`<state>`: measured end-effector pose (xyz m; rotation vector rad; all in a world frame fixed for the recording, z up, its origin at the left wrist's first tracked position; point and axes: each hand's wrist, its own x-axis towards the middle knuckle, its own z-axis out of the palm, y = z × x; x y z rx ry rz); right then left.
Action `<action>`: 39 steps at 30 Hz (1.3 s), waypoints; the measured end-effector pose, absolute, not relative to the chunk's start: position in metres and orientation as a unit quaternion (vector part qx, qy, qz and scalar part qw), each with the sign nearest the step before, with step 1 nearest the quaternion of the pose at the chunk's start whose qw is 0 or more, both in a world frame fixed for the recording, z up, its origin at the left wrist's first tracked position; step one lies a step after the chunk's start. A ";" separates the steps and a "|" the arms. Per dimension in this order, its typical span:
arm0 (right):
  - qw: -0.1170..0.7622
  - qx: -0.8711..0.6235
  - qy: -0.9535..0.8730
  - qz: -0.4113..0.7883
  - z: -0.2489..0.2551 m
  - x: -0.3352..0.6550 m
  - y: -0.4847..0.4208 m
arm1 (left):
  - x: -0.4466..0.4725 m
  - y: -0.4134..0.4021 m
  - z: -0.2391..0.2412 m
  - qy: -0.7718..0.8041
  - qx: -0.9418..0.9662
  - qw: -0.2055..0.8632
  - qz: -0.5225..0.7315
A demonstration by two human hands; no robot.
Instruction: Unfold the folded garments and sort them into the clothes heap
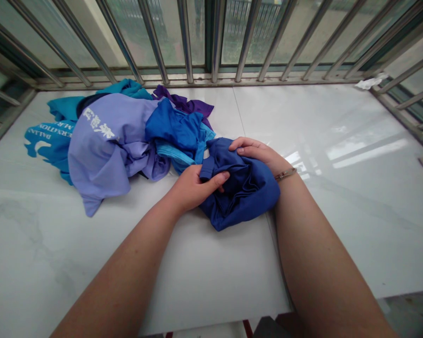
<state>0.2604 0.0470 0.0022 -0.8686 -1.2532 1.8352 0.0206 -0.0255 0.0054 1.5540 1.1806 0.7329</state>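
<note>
A crumpled navy blue garment (252, 190) lies bunched on the white ledge under both my hands. My left hand (193, 188) grips its left side by a folded, band-like edge, the thumb on top and the other fingers mostly beneath the cloth. My right hand (259, 152) curls over the garment's far right side, its fingers bent onto the fabric and its thumb hidden. Touching the garment at the upper left is a heap of clothes, with a bright blue piece (174, 129) nearest and a lavender shirt (106, 136) bearing white lettering beyond it.
Teal cloth (65, 109), a blue printed piece (49, 141) and a purple piece (190, 104) belong to the heap. Metal bars (185, 42) line the window behind the marble-look ledge (338, 197). A crumpled white scrap (371, 82) sits in the far right corner.
</note>
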 end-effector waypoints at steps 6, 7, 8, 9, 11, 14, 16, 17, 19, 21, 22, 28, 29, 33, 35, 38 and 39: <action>0.369 -0.329 -0.483 0.723 0.002 0.259 0.047 | 0.021 -0.026 0.007 0.491 0.642 0.503 0.305; 0.369 -0.329 -0.484 0.722 0.003 0.259 0.047 | 0.021 -0.026 0.007 0.491 0.643 0.503 0.304; 0.368 -0.330 -0.486 0.720 0.003 0.259 0.048 | 0.021 -0.026 0.007 0.492 0.643 0.502 0.304; 0.367 -0.333 -0.490 0.718 0.003 0.259 0.048 | 0.022 -0.026 0.007 0.492 0.644 0.502 0.302; 0.365 -0.338 -0.495 0.712 0.003 0.259 0.049 | 0.022 -0.026 0.007 0.495 0.646 0.499 0.299; 0.364 -0.341 -0.494 0.712 0.002 0.260 0.049 | 0.021 -0.026 0.007 0.496 0.648 0.495 0.298; 0.365 -0.339 -0.493 0.713 0.002 0.260 0.049 | 0.021 -0.026 0.007 0.495 0.650 0.493 0.299; 0.364 -0.338 -0.495 0.713 0.002 0.260 0.049 | 0.021 -0.026 0.007 0.494 0.651 0.493 0.299; 0.362 -0.338 -0.499 0.711 0.001 0.260 0.050 | 0.021 -0.026 0.007 0.496 0.650 0.492 0.299; 0.360 -0.339 -0.504 0.708 0.001 0.260 0.050 | 0.021 -0.025 0.007 0.497 0.650 0.492 0.299; 0.360 -0.340 -0.505 0.707 0.001 0.260 0.050 | 0.021 -0.025 0.007 0.497 0.649 0.492 0.299; 0.358 -0.340 -0.501 0.711 0.001 0.260 0.050 | 0.021 -0.026 0.007 0.497 0.649 0.495 0.296; 0.358 -0.338 -0.501 0.712 0.002 0.260 0.050 | 0.021 -0.026 0.007 0.497 0.649 0.494 0.296; 0.360 -0.339 -0.505 0.708 0.002 0.260 0.050 | 0.021 -0.025 0.008 0.500 0.650 0.492 0.294; 0.361 -0.343 -0.504 0.706 0.002 0.260 0.051 | 0.021 -0.025 0.008 0.500 0.649 0.491 0.296; 0.361 -0.345 -0.505 0.704 0.001 0.260 0.051 | 0.021 -0.025 0.007 0.498 0.649 0.492 0.299; 0.361 -0.345 -0.505 0.704 0.001 0.260 0.051 | 0.021 -0.026 0.006 0.496 0.650 0.492 0.299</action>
